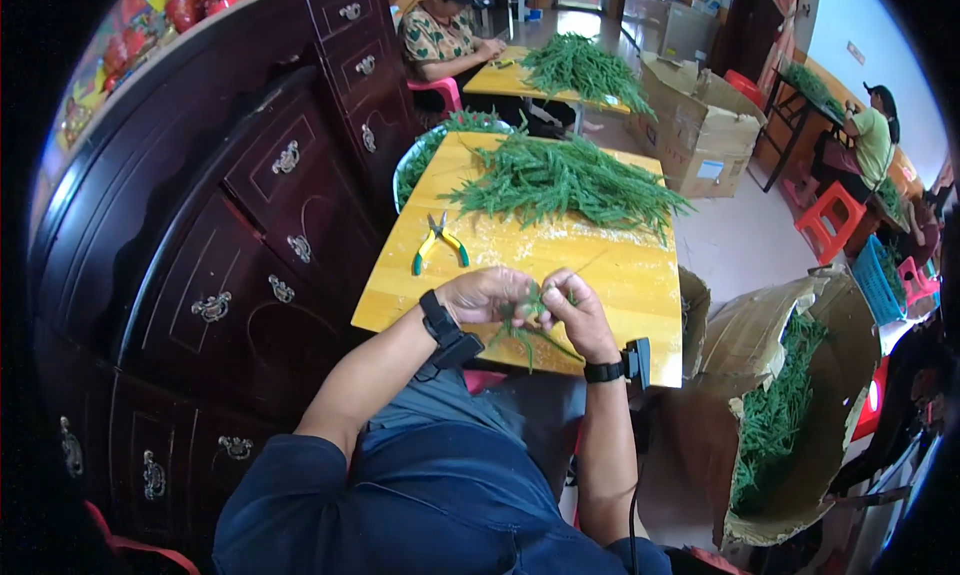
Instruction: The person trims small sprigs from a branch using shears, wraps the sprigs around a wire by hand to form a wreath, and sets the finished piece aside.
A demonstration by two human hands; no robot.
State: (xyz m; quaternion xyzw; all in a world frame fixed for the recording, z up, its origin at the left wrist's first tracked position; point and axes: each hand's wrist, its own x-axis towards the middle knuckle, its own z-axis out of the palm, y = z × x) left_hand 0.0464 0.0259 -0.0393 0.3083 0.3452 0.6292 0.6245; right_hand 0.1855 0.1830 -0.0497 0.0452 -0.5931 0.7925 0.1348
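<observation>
Over the near edge of the yellow wooden table [632, 310], both hands pinch one small green artificial sprig [528, 347], whose narrow leaves hang below the fingers. My left hand [487, 295] is closed on its left part. My right hand [582, 318] grips it from the other side with thumb and fingers, and a thin stem sticks up from there. Just how the fingertips meet on it is partly hidden. Yellow-and-green-handled pliers [438, 247] lie left of my hands, jaws pointing away. A heap of green artificial sprigs [570, 180] covers the table's far part.
A dark wooden cabinet [190, 245] stands close on my left. An open cardboard box [835, 435] with greenery is on my right; another carton [697, 125] stands farther back. One person [440, 40] works across at a second table; another [870, 140] sits far right. Pale scraps dot my table.
</observation>
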